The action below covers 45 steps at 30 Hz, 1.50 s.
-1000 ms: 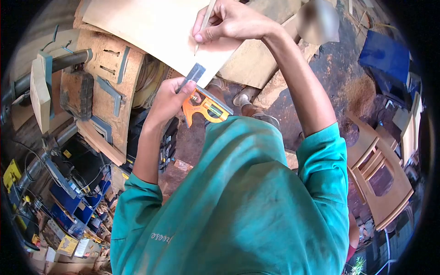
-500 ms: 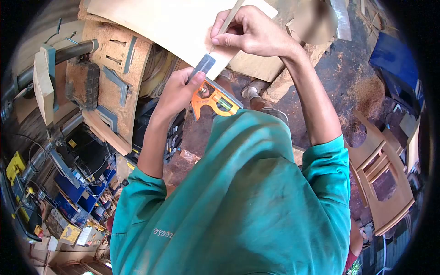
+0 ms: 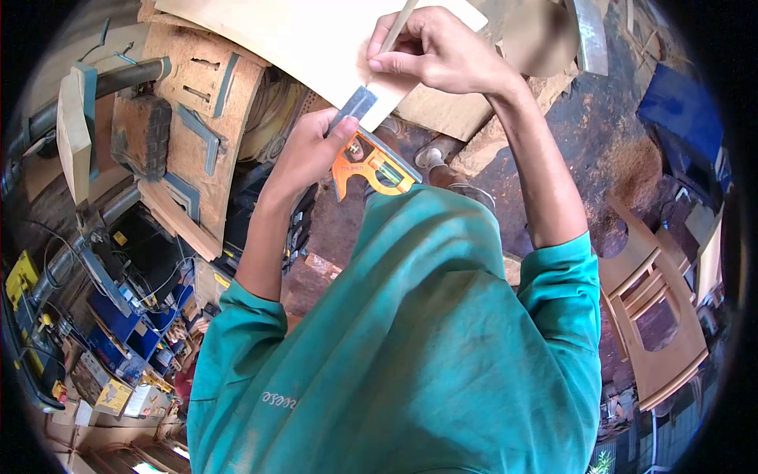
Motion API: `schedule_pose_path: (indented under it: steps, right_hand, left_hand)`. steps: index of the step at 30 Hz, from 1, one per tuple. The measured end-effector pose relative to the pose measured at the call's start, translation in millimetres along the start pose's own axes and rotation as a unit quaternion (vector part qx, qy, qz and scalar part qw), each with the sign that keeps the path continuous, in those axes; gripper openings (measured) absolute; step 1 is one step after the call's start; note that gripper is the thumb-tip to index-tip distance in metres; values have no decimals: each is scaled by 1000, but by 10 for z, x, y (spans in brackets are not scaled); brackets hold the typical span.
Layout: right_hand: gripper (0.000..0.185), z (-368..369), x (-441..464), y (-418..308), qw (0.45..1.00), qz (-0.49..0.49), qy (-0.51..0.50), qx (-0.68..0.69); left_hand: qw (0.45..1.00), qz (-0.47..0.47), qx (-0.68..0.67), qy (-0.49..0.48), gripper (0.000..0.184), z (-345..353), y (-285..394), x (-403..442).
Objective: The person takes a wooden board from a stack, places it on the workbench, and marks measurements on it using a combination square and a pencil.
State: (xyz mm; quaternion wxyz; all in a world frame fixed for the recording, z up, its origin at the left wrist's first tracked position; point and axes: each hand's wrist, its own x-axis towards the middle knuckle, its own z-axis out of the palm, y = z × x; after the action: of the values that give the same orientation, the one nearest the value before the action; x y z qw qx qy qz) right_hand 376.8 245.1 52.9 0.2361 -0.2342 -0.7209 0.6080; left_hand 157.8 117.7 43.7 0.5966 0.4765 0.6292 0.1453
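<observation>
My left hand [image 3: 310, 150] is closed round an orange combination square [image 3: 369, 167] near the board's near edge. The square's grey blade [image 3: 360, 100] lies over the edge of a pale wooden board [image 3: 292, 39], with my thumb pressed on the blade. A greenish level vial shows in the orange head. My right hand [image 3: 438, 51] pinches a slim pale pencil [image 3: 397, 25], held tilted. Its tip points down at the board just beyond the end of the blade. Some of my right fingers are curled out of sight.
On the left, a chipboard panel [image 3: 178, 103] carries grey metal brackets, beside a metal pipe [image 3: 47, 118] and wood pieces. Wooden chair parts [image 3: 655, 332] and a blue box [image 3: 681, 110] stand at the right. Sawdust [image 3: 632, 162] covers part of the floor.
The view has shifted slightly. The square, the pencil and both hands keep nearly the same places on the board, with the same grips.
</observation>
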Motion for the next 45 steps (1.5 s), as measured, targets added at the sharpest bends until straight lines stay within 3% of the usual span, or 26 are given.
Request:
schedule_pose_path:
  steps: [3,5,9,12,14,18,20,21,23,24,26,28,30,32,33,37,40,45]
  right_hand:
    - [6,19,-1,62,999,-19,24,18]
    - [7,-16,22,121,997,-65,-20,30]
    - [5,14,0,47,998,-43,25,25]
    - [6,-9,-10,61,997,-61,-6,44]
    - [6,-22,1,19,1000,-20,-11,3]
    - [7,4,-21,63,998,-54,8,4]
    - [7,-16,-52,37,992,-19,10,122]
    - [7,-49,-89,-42,993,-20,10,117]
    - [8,-156,-203,-232,975,68,124,170]
    - [9,-209,-237,-148,966,-12,153,208]
    - [11,-489,-309,-123,968,-87,226,65]
    - [17,-856,-520,-192,950,-71,299,55]
    - [18,-1081,-686,-589,928,-150,341,12]
    - [19,-1140,-695,-926,939,-199,280,30]
    - [16,-1099,-620,-960,945,-230,231,-11]
    - [11,-516,-336,-911,984,-17,136,-114]
    - [13,-401,-197,-624,991,-15,93,-91]
    - [14,-271,-59,-313,994,-28,97,-45]
  left_hand:
    - [1000,4,-10,0,39,15,7,0]
    - [1000,5,-22,2,39,16,11,0]
    - [1000,-3,1,5,39,9,1,4]
    - [1000,-4,1,8,38,17,23,-5]
    - [1000,-7,-1,6,38,10,39,-11]
    - [1000,7,5,20,39,34,25,-26]
    - [999,27,0,33,39,63,16,-111]
    - [996,61,59,40,40,52,26,-224]
    - [976,124,162,73,40,122,194,-440]
    - [963,148,204,100,41,231,396,-544]
    - [954,207,126,180,31,537,733,-660]
    - [931,293,-17,217,27,808,921,-617]
    - [906,288,-229,209,28,1120,1125,-615]
    - [901,300,-269,160,28,1401,959,-503]
    - [850,309,-395,164,26,1602,922,-435]
    - [812,250,-479,219,30,1844,457,-99]
    - [813,240,-456,271,28,1724,324,124]
    - [795,101,-542,255,29,1470,376,238]
